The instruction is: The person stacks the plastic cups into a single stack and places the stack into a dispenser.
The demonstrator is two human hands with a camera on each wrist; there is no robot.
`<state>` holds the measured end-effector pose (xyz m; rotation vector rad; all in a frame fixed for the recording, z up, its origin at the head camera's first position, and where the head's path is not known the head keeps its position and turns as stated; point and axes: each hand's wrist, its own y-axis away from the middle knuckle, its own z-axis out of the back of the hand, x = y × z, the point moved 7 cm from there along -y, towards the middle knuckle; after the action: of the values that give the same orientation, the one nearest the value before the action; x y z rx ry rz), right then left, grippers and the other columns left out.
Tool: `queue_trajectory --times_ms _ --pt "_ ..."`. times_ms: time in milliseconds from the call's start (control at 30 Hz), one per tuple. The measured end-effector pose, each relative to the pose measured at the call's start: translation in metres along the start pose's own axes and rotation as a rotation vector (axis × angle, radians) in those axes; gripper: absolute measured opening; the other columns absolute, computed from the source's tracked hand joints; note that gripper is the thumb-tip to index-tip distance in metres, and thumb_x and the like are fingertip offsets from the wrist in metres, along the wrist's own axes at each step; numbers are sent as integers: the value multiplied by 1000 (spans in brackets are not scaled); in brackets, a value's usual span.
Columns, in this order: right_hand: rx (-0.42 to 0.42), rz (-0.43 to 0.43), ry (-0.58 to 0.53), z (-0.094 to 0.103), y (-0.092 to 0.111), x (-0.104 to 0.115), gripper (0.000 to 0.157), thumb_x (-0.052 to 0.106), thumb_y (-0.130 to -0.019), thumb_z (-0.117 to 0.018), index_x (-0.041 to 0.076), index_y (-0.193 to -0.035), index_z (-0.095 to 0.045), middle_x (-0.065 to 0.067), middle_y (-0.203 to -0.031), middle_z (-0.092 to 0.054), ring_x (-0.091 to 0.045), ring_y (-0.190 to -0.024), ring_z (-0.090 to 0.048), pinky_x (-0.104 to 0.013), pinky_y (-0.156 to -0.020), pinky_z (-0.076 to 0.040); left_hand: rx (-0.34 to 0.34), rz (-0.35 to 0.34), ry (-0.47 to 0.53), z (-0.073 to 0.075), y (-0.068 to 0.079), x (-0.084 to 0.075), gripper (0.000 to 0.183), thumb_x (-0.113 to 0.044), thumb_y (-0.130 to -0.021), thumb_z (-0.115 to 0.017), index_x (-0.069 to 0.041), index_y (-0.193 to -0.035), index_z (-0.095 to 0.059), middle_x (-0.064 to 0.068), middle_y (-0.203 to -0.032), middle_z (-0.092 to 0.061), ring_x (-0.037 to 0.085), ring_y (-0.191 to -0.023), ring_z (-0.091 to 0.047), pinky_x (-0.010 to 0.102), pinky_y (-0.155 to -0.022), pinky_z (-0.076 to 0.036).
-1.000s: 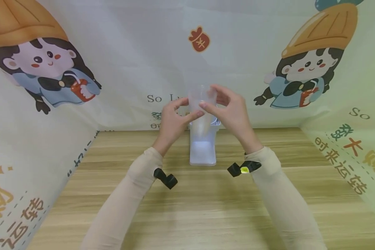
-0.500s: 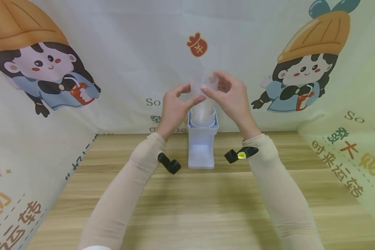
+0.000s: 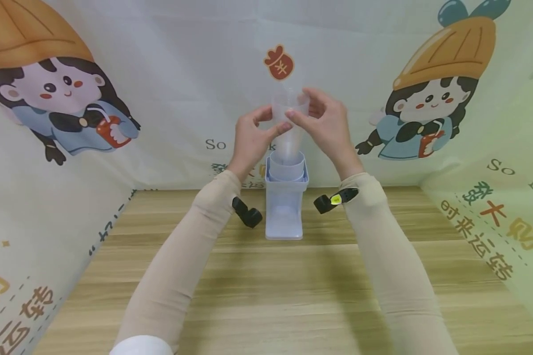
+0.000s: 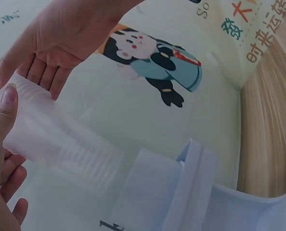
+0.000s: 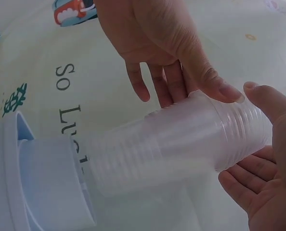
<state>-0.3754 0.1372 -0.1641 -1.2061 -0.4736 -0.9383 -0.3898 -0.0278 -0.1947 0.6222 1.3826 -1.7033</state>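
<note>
Between my two hands is a stack of clear plastic cups [image 3: 288, 140] [image 4: 56, 127] [image 5: 181, 139], nested, with the ridged rims upward. My left hand [image 3: 252, 138] grips the stack near the rims from the left, thumb across the front. From the right, my right hand [image 3: 330, 123] grips the same rims between thumb and fingers. Below stands a white cup dispenser [image 3: 284, 212] with a round tube [image 3: 286, 172] at its top. Both wrist views show the cups' lower end just apart from the tube's mouth [image 4: 148, 183] [image 5: 56, 178], in line with it.
The dispenser stands on a wood-grain table [image 3: 266, 296] near its back edge. A printed cloth [image 3: 173, 98] hangs close behind and along both sides. A black wrist camera [image 3: 247, 213] sits on the left wrist, another camera [image 3: 333, 200] on the right.
Both hands have risen with the cup stack relative to the dispenser, so its tube now shows below the cups. The head view has shifted slightly. The grip looks the same.
</note>
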Motion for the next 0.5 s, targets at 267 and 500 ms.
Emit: queue_trajectory --times_ms 267,500 --pt "-3 -25 0 -12 1 -30 70 33 -84 -79 10 -143 -51 -12 -139 -61 -22 -124 -62 -31 -106 -48 41 58 -33 -6 1 26 58 -43 -79 -81 -19 -129 -65 -1 -127 -68 13 -121 -57 42 -117 -32" --pt "16 -61 20 -18 7 -44 72 37 -83 -79 11 -144 -51 -10 -143 -58 -23 -126 -59 -33 -108 -48 60 69 -14 -11 6 42 59 -42 -80 -80 -18 -132 -62 2 -130 -66 17 -123 -57 46 -115 -35"
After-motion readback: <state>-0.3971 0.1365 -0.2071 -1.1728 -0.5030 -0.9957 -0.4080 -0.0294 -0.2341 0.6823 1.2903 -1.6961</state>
